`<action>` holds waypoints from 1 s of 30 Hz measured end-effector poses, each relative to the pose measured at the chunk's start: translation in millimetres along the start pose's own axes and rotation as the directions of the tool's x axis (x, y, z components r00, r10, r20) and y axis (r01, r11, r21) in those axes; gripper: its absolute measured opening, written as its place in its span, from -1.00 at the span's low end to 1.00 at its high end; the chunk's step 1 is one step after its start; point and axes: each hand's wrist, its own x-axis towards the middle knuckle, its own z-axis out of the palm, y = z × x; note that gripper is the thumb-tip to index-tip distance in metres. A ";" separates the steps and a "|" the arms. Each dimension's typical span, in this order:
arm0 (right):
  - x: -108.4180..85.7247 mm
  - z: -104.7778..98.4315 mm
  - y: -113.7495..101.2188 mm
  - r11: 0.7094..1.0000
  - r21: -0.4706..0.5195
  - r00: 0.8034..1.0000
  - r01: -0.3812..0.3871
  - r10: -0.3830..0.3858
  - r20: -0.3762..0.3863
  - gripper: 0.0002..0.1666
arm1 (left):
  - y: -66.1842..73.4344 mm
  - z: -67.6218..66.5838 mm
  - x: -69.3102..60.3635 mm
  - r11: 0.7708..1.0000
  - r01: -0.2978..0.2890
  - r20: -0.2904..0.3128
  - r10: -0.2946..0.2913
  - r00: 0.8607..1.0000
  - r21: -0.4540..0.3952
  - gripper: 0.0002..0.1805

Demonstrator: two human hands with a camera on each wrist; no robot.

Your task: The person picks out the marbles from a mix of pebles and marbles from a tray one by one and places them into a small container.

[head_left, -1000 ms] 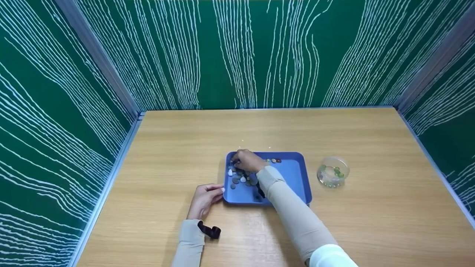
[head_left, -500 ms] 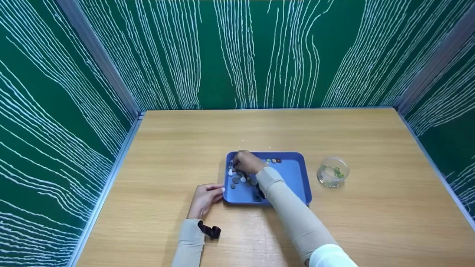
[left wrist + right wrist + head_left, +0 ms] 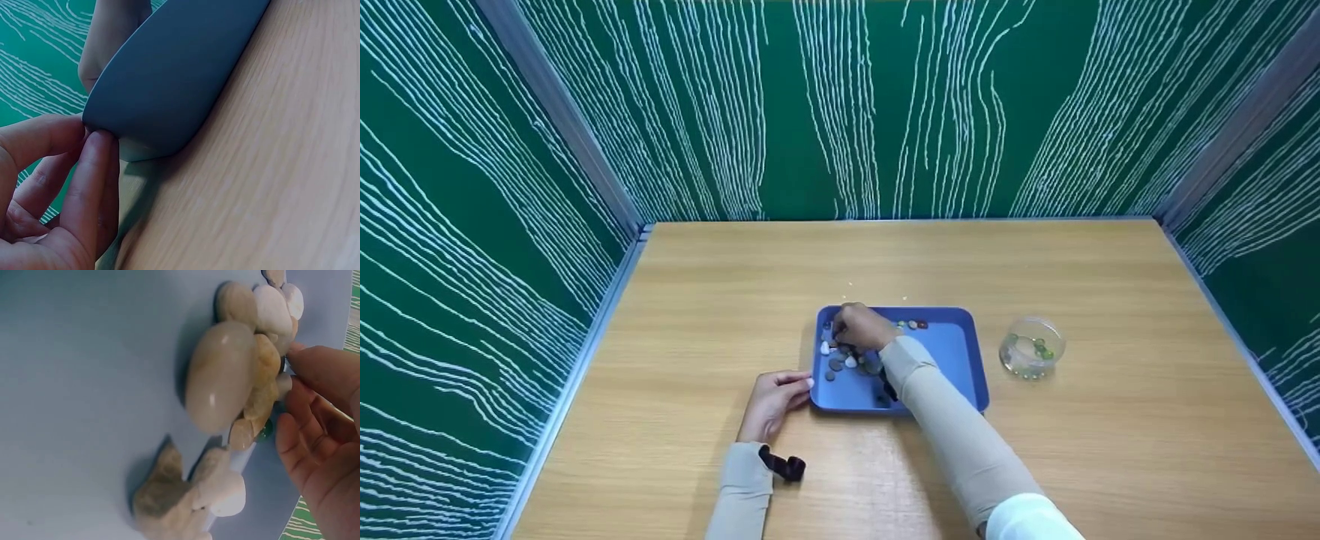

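In the head view my left hand pinches the near left corner of a blue tray. The left wrist view shows thumb and fingertips at the rim of the tray. My right hand reaches down into the far left part of the tray. Up close, the fingers of the right hand bend in at a cluster of stones, touching its edge; whether they grip one is hidden. In the cluster are a large smooth pale stone, an orange-brown pebble, white pebbles and a green marble.
Right of the tray stands a clear round tub holding green marbles. Several small coloured stones lie along the tray's far wall. Tiny pale bits dot the wooden table behind the tray. Green patterned panels enclose the table.
My right hand stays over the far left of the tray, its fingers shifting slightly to the right among the stones. The left hand, tray and tub keep their places.
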 end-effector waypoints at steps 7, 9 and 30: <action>-2.9 -7.9 1.3 1.000 0.005 1.000 -0.021 0.021 0.000 -0.80 | 0.5 0.0 0.7 1.000 0.005 -0.009 -0.005 1.000 0.005 -0.66; -5.1 -10.2 2.7 1.000 -0.005 1.000 0.001 -0.001 -0.023 -0.80 | 0.1 -0.2 0.9 1.000 -0.001 0.000 0.001 1.000 0.006 -0.65; -31.9 -43.1 16.4 0.978 0.150 0.989 -0.147 0.146 0.021 -0.78 | 0.3 0.4 0.0 1.000 0.022 -0.019 -0.022 1.000 0.017 -0.65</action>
